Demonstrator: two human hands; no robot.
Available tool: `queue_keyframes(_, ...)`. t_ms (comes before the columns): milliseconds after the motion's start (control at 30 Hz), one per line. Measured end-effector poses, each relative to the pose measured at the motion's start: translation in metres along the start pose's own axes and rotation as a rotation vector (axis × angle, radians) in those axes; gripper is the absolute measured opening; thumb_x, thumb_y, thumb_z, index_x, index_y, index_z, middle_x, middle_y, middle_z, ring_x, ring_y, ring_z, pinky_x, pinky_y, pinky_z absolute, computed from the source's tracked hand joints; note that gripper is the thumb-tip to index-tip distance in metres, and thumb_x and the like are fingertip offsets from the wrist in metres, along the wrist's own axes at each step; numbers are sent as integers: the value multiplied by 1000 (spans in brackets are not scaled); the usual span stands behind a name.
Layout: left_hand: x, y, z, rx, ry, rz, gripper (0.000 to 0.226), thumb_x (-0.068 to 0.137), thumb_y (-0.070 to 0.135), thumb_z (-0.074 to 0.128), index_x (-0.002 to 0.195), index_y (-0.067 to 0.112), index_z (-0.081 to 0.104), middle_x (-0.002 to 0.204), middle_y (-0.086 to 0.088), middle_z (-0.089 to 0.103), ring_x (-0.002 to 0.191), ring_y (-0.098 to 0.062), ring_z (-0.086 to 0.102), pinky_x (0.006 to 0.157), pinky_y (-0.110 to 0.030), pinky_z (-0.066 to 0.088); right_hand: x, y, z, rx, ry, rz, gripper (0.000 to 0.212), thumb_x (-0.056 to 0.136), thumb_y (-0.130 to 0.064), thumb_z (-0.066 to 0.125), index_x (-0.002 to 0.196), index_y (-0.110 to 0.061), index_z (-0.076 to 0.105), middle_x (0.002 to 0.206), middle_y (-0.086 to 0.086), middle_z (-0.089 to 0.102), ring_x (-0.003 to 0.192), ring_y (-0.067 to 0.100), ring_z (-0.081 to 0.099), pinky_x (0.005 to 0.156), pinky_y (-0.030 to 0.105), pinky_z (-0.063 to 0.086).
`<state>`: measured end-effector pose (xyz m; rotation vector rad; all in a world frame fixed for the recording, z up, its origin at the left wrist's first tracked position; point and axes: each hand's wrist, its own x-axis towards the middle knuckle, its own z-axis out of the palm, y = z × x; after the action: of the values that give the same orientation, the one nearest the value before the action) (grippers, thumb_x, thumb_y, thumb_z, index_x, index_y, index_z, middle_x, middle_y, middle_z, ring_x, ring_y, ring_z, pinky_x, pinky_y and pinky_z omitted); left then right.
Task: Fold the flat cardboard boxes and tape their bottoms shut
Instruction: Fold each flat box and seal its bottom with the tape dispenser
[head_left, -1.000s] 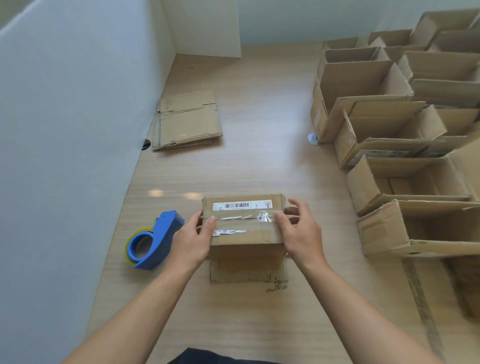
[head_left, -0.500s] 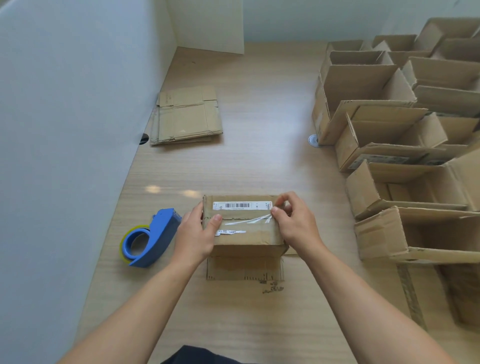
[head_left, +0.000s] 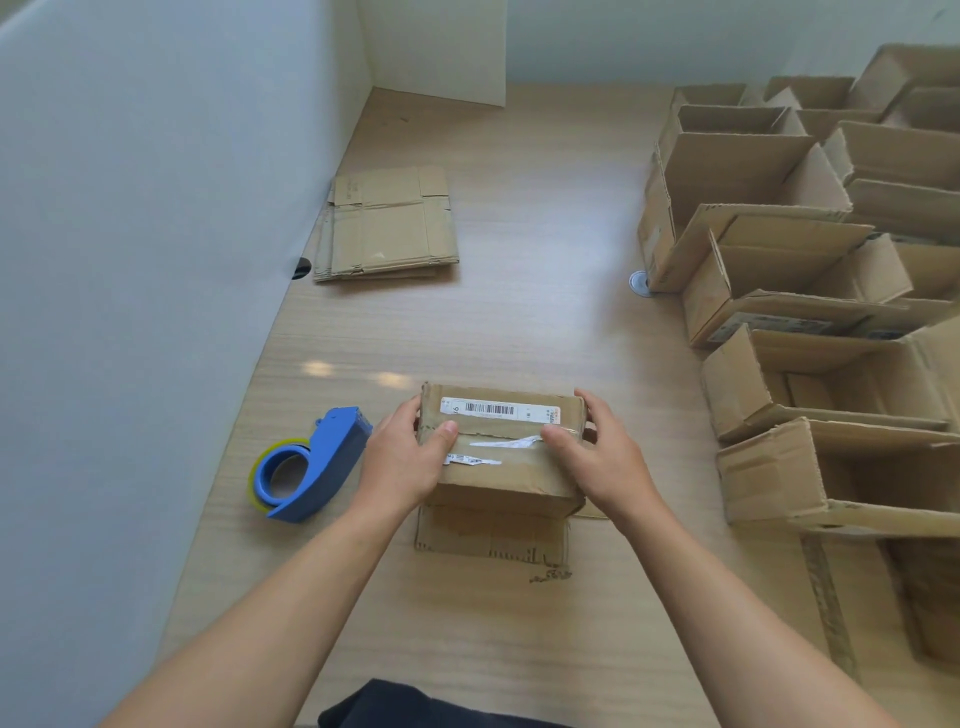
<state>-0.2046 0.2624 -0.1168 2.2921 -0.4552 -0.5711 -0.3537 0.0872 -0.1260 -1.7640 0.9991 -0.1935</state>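
A small cardboard box stands upside down on the wooden table, its closed bottom flaps facing up with a barcode label and clear tape along the seam. My left hand grips the box's left side, thumb lying on the top near the seam. My right hand grips the right side, thumb on the tape end. A blue tape dispenser lies on the table just left of my left hand. A stack of flat cardboard boxes rests farther back by the left wall.
Several folded open boxes crowd the right side of the table. A grey partition wall runs along the left edge. A small white round object sits beside the boxes.
My right hand shifted from pinching the tape at the seam to gripping the box's right side. My left hand's thumb slid up onto the seam.
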Motion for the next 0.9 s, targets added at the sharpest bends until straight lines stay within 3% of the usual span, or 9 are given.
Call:
queue_keyframes(167, -4, 7, 5, -38, -23, -70, 44, 90, 47, 64, 124, 23, 50, 110, 8, 61, 103, -17, 57, 83, -32, 43, -2, 1, 8, 36, 83, -2, 38, 93, -36, 65, 131, -30, 59, 121, -10, 65, 111, 13, 62, 94, 30, 48)
queue_keyframes(267, -5, 7, 7, -40, 3, -55, 41, 93, 45, 61, 125, 20, 52, 106, 6, 65, 100, -20, 60, 82, -34, 46, 1, -4, 8, -2, 116, 28, 42, 96, -39, 60, 136, -29, 57, 125, -6, 66, 113, 16, 61, 94, 29, 46)
queue_keyframes(367, -7, 8, 11, -26, 24, -73, 44, 93, 49, 58, 128, 24, 52, 111, 3, 66, 108, -25, 61, 91, -42, 49, 0, -10, 13, -129, 87, 62, 63, 94, -43, 61, 150, -24, 40, 141, 1, 55, 129, 22, 50, 105, 32, 39)
queue_keyframes(433, -8, 12, 15, 5, 12, -95, 62, 87, 56, 62, 136, 23, 46, 121, 1, 63, 116, -26, 57, 96, -42, 47, -4, -16, 21, -154, 56, 82, 93, 81, -49, 74, 154, -19, 26, 149, 3, 44, 135, 24, 42, 111, 35, 36)
queue_keyframes(500, -9, 17, 18, 34, 9, -106, 74, 82, 58, 67, 138, 18, 40, 127, -2, 59, 120, -28, 53, 98, -42, 46, -5, -18, 28, -133, 75, 88, 104, 71, -48, 82, 152, -17, 25, 147, 4, 41, 135, 24, 42, 109, 35, 37)
queue_keyframes(633, -7, 15, 12, 36, 10, -61, 43, 88, 48, 65, 117, 21, 48, 106, 2, 64, 99, -23, 59, 84, -39, 49, -2, -13, 27, -144, 100, 64, 90, 76, -44, 79, 149, -20, 32, 140, 3, 50, 126, 25, 50, 106, 39, 41)
queue_keyframes(733, -6, 10, 2, -5, -17, -18, 21, 95, 37, 59, 107, 20, 57, 88, 2, 66, 83, -22, 61, 68, -33, 45, -3, -11, 19, -66, 79, 44, 69, 84, -35, 73, 145, -27, 42, 119, -10, 62, 113, 18, 57, 99, 33, 45)
queue_keyframes(800, -3, 6, -2, -42, -36, -11, 14, 96, 34, 56, 100, 21, 60, 82, -1, 69, 81, -25, 64, 70, -36, 48, -2, -9, 13, 33, 59, 59, 62, 90, -25, 69, 146, -29, 44, 119, -18, 63, 113, 11, 57, 101, 28, 44)
queue_keyframes(900, 3, 1, -7, -127, -92, -40, 14, 98, 31, 54, 102, 27, 66, 86, 4, 74, 84, -21, 69, 80, -44, 55, 2, -3, 7, 283, 3, 134, 60, 95, -18, 64, 150, -24, 41, 137, -9, 58, 118, 6, 58, 105, 29, 46)
